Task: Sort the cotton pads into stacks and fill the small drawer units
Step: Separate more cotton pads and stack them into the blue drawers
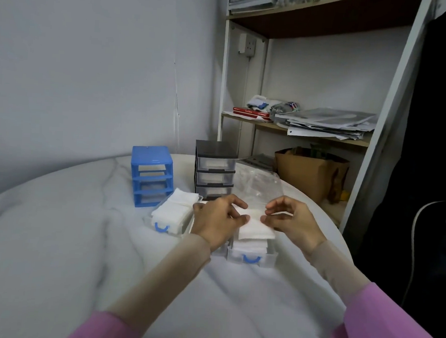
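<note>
As seen from the head camera, both held low over the white table (53, 236), just beyond the near clear drawer (253, 254) with its blue handle. Left hand (219, 220) curled, thumb and fingertips pinching the left edge of a small stack of cotton pads (256, 228); right hand (290, 222) curled likewise, pinching the right edge, so neither grip wide, both narrow and closed on the same stack. Stack lying flat between the two hands, long axis running near to far, its near end overhanging the pads already in that drawer directly below. Coming move judged a short drop straight down and slightly nearer into the drawer, both hands about equally close. Further left, a second clear drawer (172, 215) heaped with pads, out of its frame. Far left, the blue drawer unit (151, 174) standing with open slots; to its right, touching nothing, the black drawer unit (214, 169) with three drawers in, white pads visible through the top fronts. Crumpled clear plastic bag (259, 183) lying beyond the hands. No brand, label or writing legible on drawers, units or bag; red books on the far shelf too small to read.
</note>
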`<action>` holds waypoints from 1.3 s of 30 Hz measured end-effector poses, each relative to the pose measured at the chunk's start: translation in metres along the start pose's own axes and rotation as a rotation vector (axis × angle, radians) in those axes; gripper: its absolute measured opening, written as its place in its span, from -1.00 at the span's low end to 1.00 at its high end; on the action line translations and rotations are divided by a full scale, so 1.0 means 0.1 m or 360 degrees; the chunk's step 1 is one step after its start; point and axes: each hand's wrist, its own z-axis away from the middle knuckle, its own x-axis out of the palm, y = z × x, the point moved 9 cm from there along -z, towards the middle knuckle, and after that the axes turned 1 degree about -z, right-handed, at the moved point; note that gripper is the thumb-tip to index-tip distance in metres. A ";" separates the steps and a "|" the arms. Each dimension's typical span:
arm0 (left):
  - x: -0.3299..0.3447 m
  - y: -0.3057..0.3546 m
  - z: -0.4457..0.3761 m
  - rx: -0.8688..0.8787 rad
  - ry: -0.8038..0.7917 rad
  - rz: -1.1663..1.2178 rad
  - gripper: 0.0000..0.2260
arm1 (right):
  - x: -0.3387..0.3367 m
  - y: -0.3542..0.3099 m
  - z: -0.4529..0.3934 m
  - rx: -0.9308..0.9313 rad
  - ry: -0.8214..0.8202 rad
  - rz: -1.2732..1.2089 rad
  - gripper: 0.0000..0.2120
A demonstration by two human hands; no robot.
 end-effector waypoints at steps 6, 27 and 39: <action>-0.04 -0.03 0.02 -0.0046 0.0130 -0.0243 -0.81 | 0.04 -0.05 0.03 -0.0245 0.0074 0.0393 -0.84; 0.54 -0.04 0.10 0.0206 -0.0440 -0.0621 -0.59 | 0.49 0.40 0.12 -0.0001 -0.0475 0.1384 -0.52; 0.02 -0.63 -0.26 -0.0111 -0.0373 -0.0753 -0.57 | 0.66 0.04 0.03 0.0023 -0.0449 0.1729 -0.44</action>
